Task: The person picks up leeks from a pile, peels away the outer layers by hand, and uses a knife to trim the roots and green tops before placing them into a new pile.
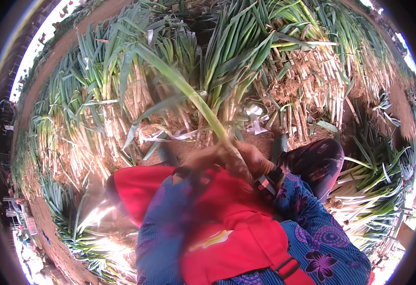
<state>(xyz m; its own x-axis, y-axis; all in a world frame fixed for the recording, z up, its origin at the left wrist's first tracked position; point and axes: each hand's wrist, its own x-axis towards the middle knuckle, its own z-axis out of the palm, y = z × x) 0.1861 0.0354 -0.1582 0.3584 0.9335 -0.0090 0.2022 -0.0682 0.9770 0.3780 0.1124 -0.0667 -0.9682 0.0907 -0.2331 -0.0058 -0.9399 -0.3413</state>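
A long green onion (193,97) slants across the middle, its leafy top pointing up and left and its pale root end low between my hands. My right hand (256,159) is closed round the lower, whitish part of the stalk. Against the other side of that end is my left hand (200,159), smeared by motion, so its fingers cannot be made out. A dark band circles each wrist. Just beyond my hands stands a bunch of green onions (229,61), with crumpled pale strips (256,118) on the ground beside it.
Bunches of green onions with brown roots stand along the left (89,128) and far right (312,71). Loose green onions lie in a pile (367,204) at my right and another pile (106,249) at my left. My bent knee (312,164) and red apron (236,237) are close below.
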